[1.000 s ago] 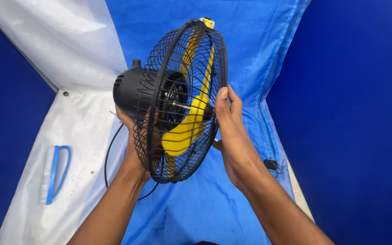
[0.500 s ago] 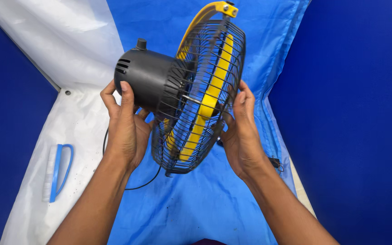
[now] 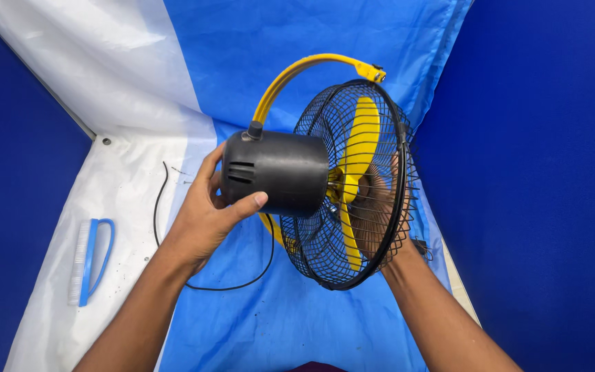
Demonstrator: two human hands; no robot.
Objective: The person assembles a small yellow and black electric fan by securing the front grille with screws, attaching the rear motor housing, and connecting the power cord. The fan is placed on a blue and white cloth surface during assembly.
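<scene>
- My left hand (image 3: 204,220) curls around the black motor housing (image 3: 277,173) of a small fan (image 3: 332,186), thumb across its rear end, fingers (image 3: 211,165) hooked behind.
- My right hand (image 3: 380,210) lies flat and open against the far face of the black wire cage (image 3: 352,182), seen through the bars.
- The fan is held up off the blue sheet (image 3: 277,69), cage fully closed around the yellow blades (image 3: 356,155); nothing looks removed.
- Below my left fingers trails the black cord (image 3: 173,265); farther left lies a blue brush (image 3: 91,258), untouched.
</scene>
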